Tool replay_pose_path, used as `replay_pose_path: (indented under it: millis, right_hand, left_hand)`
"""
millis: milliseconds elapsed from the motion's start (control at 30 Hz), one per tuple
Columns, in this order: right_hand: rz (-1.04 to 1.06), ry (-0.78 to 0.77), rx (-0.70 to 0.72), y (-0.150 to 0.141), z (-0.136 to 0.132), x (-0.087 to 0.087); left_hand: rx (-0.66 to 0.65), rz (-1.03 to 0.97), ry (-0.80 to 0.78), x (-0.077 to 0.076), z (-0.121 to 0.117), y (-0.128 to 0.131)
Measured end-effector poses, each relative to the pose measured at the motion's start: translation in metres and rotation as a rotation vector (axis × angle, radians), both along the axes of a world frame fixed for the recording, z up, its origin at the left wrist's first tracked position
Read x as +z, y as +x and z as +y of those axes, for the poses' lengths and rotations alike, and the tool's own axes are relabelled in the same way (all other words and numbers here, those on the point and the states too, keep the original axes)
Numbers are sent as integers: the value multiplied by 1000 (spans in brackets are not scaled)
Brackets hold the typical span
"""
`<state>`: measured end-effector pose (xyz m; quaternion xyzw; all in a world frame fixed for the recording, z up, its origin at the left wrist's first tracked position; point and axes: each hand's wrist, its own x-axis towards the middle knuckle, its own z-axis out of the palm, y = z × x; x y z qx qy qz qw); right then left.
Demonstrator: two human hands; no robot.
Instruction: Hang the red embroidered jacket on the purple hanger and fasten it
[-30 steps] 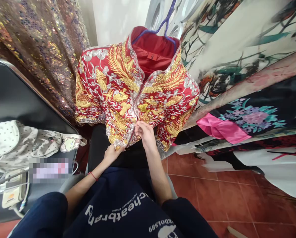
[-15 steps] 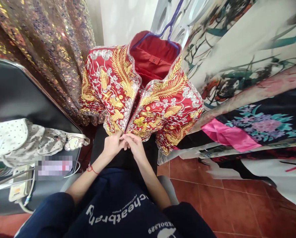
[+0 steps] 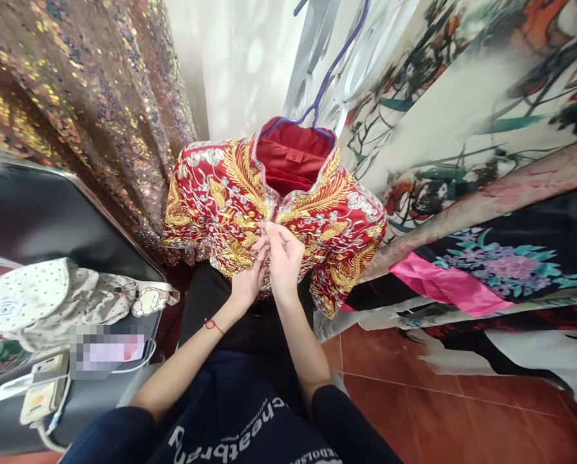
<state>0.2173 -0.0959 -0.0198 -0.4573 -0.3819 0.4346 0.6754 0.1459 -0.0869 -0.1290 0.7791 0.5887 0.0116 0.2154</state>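
Observation:
A red jacket [image 3: 337,206] with gold and silver embroidery hangs on a purple hanger [image 3: 324,87] in front of me, its collar open towards me and a size tag [image 3: 295,156] inside. My right hand [image 3: 284,256] is at the middle of the front opening, thumb and fingers pinched together against the edge. Just below and to its left, my left hand [image 3: 248,278] is closed on the front edge of the jacket, fingertips close to the right hand. Both hands cover the lower part of the opening, so any small fastener there is hidden.
At left, a black chair [image 3: 42,212] carries a dotted cloth bag [image 3: 95,299], a blurred-out phone [image 3: 112,351] and a power strip [image 3: 44,390]. A sequined curtain [image 3: 129,116] hangs behind it. Printed garments [image 3: 505,270] hang along the right, above red floor tiles [image 3: 404,393].
Both hands have moved up the front opening from the hem, the right further than the left. The jacket's collar sits lower in view, and the front edges are closer together.

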Motion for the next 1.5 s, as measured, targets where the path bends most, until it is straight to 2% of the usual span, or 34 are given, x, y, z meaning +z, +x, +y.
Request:
replay_pose_path:
  millis: [233, 333, 433, 500, 567, 633, 700, 767, 867, 1000, 1133, 1200, 1267, 1333, 1433, 1500]
  right_hand:
    - [-36, 99, -50, 4, 17, 24]
    - [-51, 160, -50, 7, 21, 29]
    - [-104, 170, -5, 16, 26, 29]
    - [-133, 129, 56, 25, 29, 27]
    - [-154, 85, 117, 35, 33, 25]
    - [-176, 57, 151, 42, 36, 25]
    - [-192, 42, 150, 46, 38, 26]
    - [-199, 32, 133, 46, 39, 26]
    - [-217, 21, 119, 45, 37, 26]
    - [-246, 21, 110, 46, 35, 25]
    - [-297, 34, 96, 49, 33, 26]
    - [-401, 45, 6, 48, 31, 28]
    - [-597, 65, -144, 46, 28, 32]
    - [-806, 115, -211, 47, 22, 39]
    - [-976, 272, -162, 60, 10, 52]
    - [-1057, 372, -288, 78, 5, 59]
  left_hand:
    - [9, -7, 17, -6, 19, 14]
    - [3, -24, 13, -1, 19, 14]
    - [-5, -50, 3, 13, 15, 7]
    - [-18, -104, 14, 31, 13, -3]
    - [-35, -269, 126, 58, 13, -15]
    - [-61, -540, 430, 91, 17, -26]
    - [-97, -663, 765, 126, 24, -35]
    - [-200, -636, 963, 155, 34, -40]
    - [-320, -446, 1057, 181, 50, -42]
    - [-420, -228, 1086, 188, 63, -42]
    - [-477, -193, 1117, 191, 66, -42]
    - [-484, -206, 1145, 192, 68, -41]
    - [-477, -247, 1171, 191, 72, -40]
    - [-443, -327, 1182, 188, 78, -39]
    - [-308, -447, 1175, 183, 86, -45]
    - [-212, -498, 1168, 181, 93, -55]
